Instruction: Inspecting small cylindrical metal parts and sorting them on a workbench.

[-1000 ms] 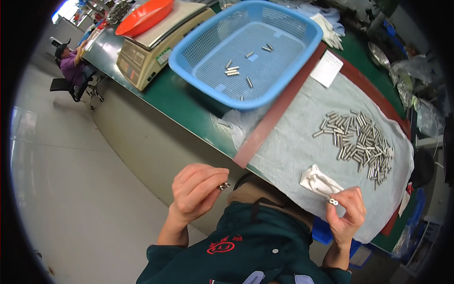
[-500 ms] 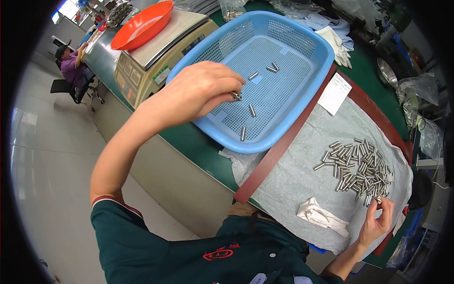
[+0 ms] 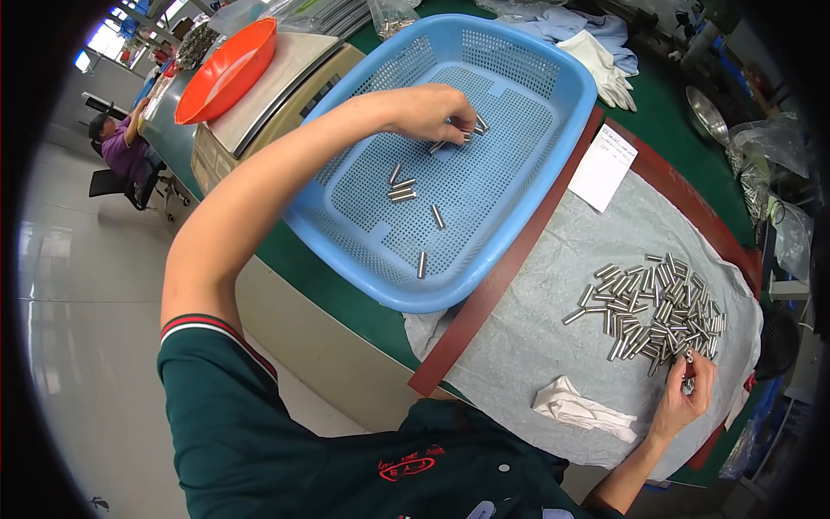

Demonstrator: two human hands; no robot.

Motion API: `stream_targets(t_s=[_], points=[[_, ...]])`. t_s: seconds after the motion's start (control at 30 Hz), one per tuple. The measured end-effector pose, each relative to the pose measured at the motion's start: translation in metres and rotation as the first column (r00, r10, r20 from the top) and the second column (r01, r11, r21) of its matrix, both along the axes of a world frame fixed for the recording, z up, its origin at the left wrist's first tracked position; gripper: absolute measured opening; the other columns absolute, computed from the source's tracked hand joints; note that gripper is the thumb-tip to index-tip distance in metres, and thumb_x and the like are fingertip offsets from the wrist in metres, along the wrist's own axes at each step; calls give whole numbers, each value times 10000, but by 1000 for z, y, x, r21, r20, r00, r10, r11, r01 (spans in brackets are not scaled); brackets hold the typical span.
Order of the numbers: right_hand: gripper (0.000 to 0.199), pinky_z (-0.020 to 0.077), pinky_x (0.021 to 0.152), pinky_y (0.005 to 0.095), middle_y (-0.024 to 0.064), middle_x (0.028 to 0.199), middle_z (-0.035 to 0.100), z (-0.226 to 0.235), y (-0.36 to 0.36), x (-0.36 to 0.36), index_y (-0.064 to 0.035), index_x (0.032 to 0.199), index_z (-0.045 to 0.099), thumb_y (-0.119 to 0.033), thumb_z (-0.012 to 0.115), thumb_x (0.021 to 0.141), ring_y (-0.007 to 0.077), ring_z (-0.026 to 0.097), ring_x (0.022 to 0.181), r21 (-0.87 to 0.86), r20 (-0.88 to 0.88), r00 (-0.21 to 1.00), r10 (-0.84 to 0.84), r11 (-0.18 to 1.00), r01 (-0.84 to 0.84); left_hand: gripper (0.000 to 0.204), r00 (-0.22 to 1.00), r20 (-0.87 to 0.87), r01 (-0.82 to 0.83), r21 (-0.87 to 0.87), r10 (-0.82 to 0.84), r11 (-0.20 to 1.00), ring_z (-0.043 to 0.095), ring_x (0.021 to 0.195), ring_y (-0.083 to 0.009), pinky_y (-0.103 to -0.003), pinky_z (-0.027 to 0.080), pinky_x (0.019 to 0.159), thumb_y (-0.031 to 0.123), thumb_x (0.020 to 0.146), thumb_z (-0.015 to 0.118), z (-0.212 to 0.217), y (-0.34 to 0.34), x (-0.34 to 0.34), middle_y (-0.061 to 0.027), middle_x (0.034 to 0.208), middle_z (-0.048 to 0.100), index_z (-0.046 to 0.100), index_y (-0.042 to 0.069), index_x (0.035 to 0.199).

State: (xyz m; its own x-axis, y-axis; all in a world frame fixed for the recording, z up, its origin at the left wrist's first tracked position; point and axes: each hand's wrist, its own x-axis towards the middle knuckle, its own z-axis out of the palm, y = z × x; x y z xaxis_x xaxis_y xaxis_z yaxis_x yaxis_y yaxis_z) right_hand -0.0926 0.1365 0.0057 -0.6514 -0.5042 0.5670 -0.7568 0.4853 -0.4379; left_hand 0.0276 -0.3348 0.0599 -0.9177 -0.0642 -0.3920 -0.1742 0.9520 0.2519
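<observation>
If the right hand (image 3: 689, 389) loosens its pinch, its pins (image 3: 689, 355) could drop onto the pile (image 3: 655, 304) just beyond it. Bent at the elbow, the left arm (image 3: 216, 229) reaches over the basket (image 3: 488, 192), its left hand (image 3: 432, 112) palm-down, fingers curled; whether they grip the pins at their tips, I cannot tell.

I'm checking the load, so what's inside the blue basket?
Small metal pins lie scattered on the mesh floor of the blue basket; what the left hand covers can't be seen.
</observation>
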Motion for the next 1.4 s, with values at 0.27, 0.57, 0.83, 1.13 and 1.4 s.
stream_targets(t_s=[0.27, 0.57, 0.83, 1.13, 1.4], points=[[161, 367, 553, 265, 76, 801, 573, -2, 5, 2, 42, 921, 624, 89, 622, 767, 147, 453, 626, -16, 79, 997, 11, 1000, -10, 219, 996, -83, -5, 46, 9, 999, 619, 955, -247, -378, 476, 889, 156, 852, 625, 24, -2, 37, -117, 975, 657, 637, 16, 1020], [137, 368, 556, 239, 52, 802, 551, -3, 5, 5, 42, 935, 612, 77, 609, 802, 109, 448, 624, 10, 68, 997, 39, 999, -40, 147, 986, 123, -137, 233, 111, 963, 546, 690, -121, -287, 446, 663, 136, 841, 636, 23, -4, 75, -44, 717, 573, 600, -1, 880], [150, 362, 542, 264, 77, 788, 560, -4, 1, 6, 43, 906, 616, 95, 611, 765, 143, 442, 612, 16, 74, 997, 35, 999, -37, 146, 985, 109, -157, 213, 136, 964, 590, 739, -178, -323, 458, 697, 150, 829, 637, 17, 0, 71, -72, 763, 625, 621, 8, 862], [155, 369, 538, 263, 80, 795, 565, -4, 1, 6, 47, 904, 612, 103, 605, 760, 140, 449, 610, 37, 68, 997, 44, 998, -47, 181, 985, 40, -172, 206, 168, 963, 613, 821, -216, -338, 467, 751, 163, 822, 647, 11, -1, 80, -94, 873, 653, 641, 24, 937], [153, 364, 537, 263, 76, 802, 568, -5, 1, 7, 45, 909, 615, 94, 607, 764, 139, 443, 612, 33, 83, 995, 53, 998, -56, 170, 991, -64, -111, 133, 121, 985, 618, 834, -241, -367, 475, 755, 155, 827, 637, 4, -9, 85, -113, 851, 643, 633, 13, 920]])
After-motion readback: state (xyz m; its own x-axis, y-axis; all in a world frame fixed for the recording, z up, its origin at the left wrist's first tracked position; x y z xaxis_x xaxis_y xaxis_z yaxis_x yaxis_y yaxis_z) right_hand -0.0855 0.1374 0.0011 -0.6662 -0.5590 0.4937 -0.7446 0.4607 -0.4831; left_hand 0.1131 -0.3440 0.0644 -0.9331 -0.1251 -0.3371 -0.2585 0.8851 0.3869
